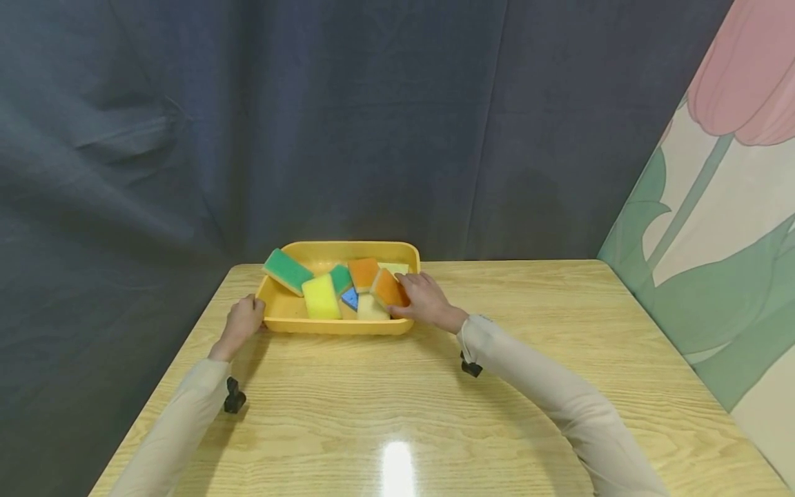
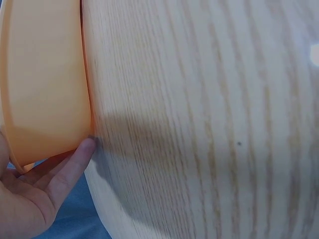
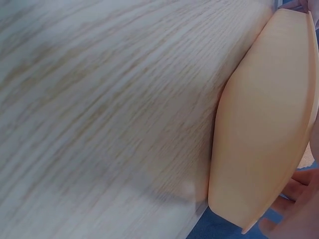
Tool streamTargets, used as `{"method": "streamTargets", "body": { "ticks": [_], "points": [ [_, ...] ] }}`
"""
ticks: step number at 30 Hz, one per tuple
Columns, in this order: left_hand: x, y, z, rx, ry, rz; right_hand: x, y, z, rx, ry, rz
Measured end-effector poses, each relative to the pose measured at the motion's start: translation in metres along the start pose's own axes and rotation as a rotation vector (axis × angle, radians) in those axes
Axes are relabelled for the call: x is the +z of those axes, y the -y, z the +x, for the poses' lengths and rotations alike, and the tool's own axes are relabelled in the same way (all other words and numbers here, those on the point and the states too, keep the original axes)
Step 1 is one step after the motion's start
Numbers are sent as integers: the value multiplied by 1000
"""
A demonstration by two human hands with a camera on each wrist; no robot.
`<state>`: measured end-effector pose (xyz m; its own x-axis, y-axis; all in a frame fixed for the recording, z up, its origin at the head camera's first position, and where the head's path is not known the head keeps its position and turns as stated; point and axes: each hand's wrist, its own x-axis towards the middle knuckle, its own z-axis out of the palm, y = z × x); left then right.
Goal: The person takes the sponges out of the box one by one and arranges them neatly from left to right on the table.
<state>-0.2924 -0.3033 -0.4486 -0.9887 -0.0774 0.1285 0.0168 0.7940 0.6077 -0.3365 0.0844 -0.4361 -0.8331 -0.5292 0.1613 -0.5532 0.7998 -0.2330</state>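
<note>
Lying within right-hand grip, tilted orange sponge

lt wood-grain tbl; yel bin on it nr far edge, l of ctr

no text, label, brand, number or sign can be read here.

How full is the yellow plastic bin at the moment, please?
Partly full: the yellow plastic bin holds several sponges, yet bare bin floor shows near its left end.
</note>
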Motion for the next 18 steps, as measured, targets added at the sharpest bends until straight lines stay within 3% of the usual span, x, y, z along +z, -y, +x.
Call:
{"method": "streamTargets", "body": {
  "ticks": [18],
  "points": [
    [-1,-1,-2,-9,13,-6,0,1,0,-39,-53,-13]
  ]
}}
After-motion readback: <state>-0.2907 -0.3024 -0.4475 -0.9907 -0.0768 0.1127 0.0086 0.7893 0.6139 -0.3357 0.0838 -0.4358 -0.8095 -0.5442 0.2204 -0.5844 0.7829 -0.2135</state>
